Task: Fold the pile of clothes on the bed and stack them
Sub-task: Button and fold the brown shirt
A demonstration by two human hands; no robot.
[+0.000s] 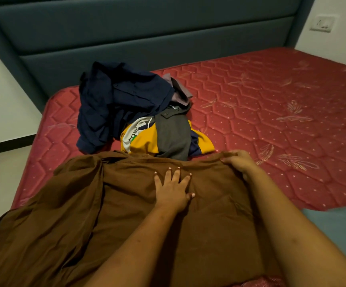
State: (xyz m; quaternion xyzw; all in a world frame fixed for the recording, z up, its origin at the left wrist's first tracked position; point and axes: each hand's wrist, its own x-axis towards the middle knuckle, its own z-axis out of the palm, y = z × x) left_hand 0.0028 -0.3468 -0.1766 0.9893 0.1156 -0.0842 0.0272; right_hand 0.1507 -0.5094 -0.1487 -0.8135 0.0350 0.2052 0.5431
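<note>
A brown shirt lies spread over the near part of the red quilted mattress. My left hand presses flat on its middle with fingers spread. My right hand grips the shirt's far right edge, fingers curled over the cloth. Behind the shirt sits the pile: a navy shirt, a yellow and white garment, a grey garment lying over it, and a mauve piece at the back.
A dark teal padded headboard runs along the far side. The floor lies off the mattress's left edge. A wall socket is at the top right. Bare mattress stretches to the right of the pile.
</note>
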